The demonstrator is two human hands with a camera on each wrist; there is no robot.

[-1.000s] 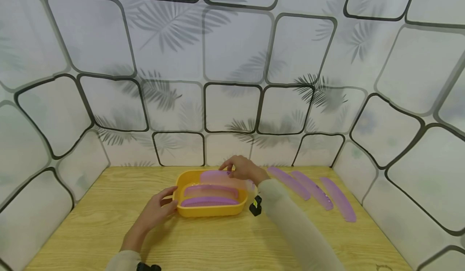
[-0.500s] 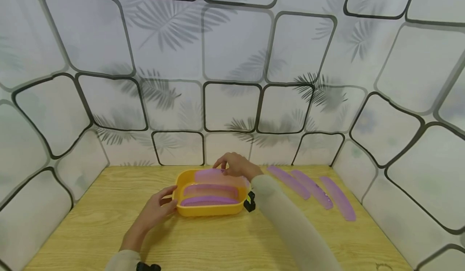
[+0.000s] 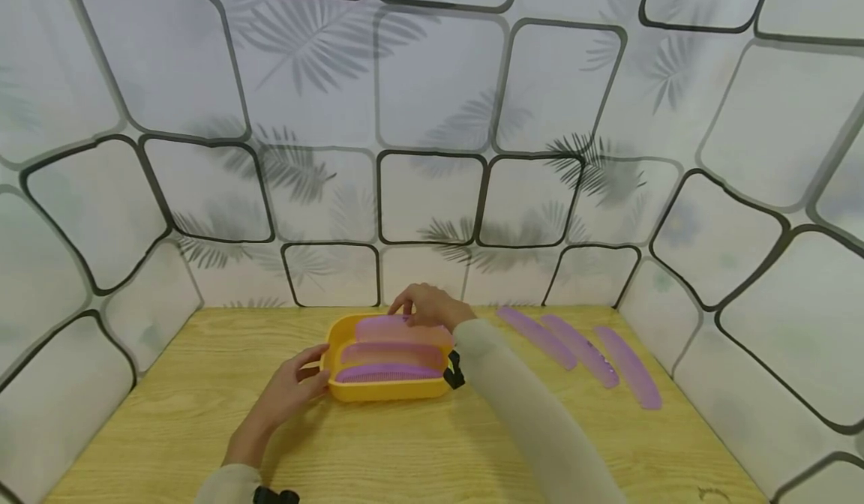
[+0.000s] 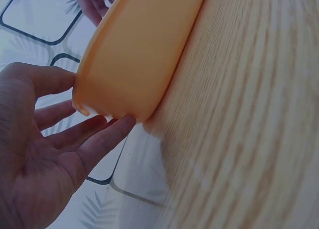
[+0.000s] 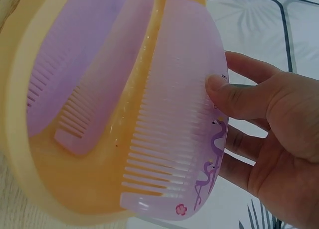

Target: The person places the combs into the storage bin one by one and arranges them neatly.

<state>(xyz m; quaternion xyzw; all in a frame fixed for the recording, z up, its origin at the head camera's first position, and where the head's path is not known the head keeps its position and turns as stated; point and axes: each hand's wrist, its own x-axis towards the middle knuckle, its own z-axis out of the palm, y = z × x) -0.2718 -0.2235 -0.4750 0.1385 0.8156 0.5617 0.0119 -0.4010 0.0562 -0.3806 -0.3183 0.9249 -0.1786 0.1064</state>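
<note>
My right hand (image 3: pixel 428 305) pinches a translucent purple comb (image 5: pixel 182 89) by its spine, thumb on the near face and fingers behind. Flamingos and a flower decorate this comb, and its teeth point into a yellow plastic basket (image 3: pixel 391 393), along the basket's far side. Two more purple combs lie inside: a middle comb (image 3: pixel 391 354) and a front comb (image 3: pixel 388 373). At the basket's left end, the spread fingers of my left hand (image 3: pixel 293 384) touch the outer wall and rim; the left wrist view shows the fingertips on the orange-looking wall (image 4: pixel 129 59).
On the wooden table (image 3: pixel 169 384), to the right of the basket, three purple combs lie slanted: a left one (image 3: pixel 538 337), a flowered middle one (image 3: pixel 580 352) and a right one (image 3: pixel 629 369). A patterned wall covering (image 3: pixel 432 204) closes off the back and both sides.
My right hand has moved left with the comb, bringing it further over the basket's far side. My left hand stays at the basket's left end.
</note>
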